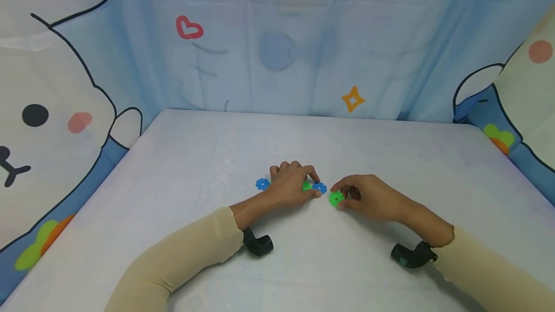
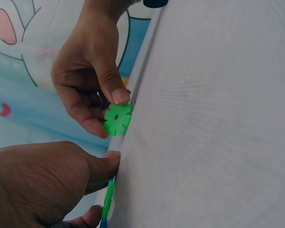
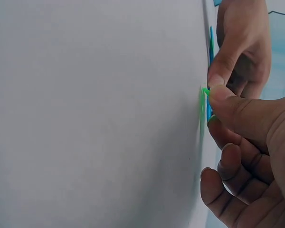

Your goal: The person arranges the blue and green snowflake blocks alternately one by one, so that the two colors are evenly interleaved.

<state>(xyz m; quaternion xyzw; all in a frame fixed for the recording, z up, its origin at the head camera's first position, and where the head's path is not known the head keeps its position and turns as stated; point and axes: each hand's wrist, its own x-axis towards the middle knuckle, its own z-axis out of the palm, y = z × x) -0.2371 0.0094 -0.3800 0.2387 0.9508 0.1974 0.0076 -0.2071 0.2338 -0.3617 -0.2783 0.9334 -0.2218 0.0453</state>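
Observation:
Between thumb and forefinger, my right hand pinches a loose green notched disc, which has a small hole in its middle. That disc shows face-on in the left wrist view and edge-on in the right. Beside it, my left hand lies over a row of notched discs and holds the blue disc at the row's right end between thumb and forefinger. Another green disc adjoins that blue one, and a further blue disc shows left of the hand. My left hand hides the middle of the row.
A white-covered table lies under both hands. Behind it hangs a light blue curtain with printed cartoon figures. Each wrist carries a black camera mount, the left mount and the right mount both close to the tabletop.

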